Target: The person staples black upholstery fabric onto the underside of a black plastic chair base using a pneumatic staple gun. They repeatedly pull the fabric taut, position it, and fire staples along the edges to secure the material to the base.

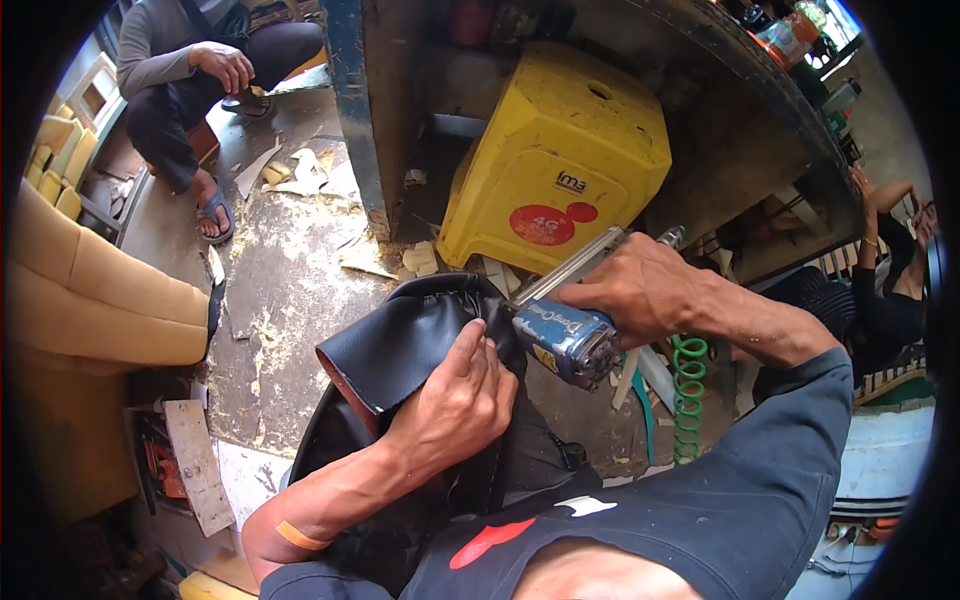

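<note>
Black vinyl cover [420, 335] lay folded over the edge of a seat base [345, 385] in the person's lap, its brown underside showing at the left rim. The left hand [455, 395] pressed the cover down flat, fingers [478, 350] close together and bent over the fold, right beside the nose of the staple gun [565, 335]. The right hand [640, 295] gripped the gun's blue body, fingers wrapped tight around it; whether one lay on the trigger could not be told. The gun's long magazine pointed up and away toward a yellow stool [560, 160], and a green coiled hose [688, 395] hung below the right wrist. By the look of it, the step in hand was fastening the cover along the seat's edge, with the nose set at the fold. A next move would seem to call for keeping the vinyl taut and the left fingertips clear of the nose, since they sat very near it. Room was tight: the stool and a dark table [760, 120] stood just ahead, a tan cushion [100, 290] lay to the left, and another person [190, 60] crouched well apart on the littered floor [290, 280]. The open floor to the left gave the most space for turning the seat.
</note>
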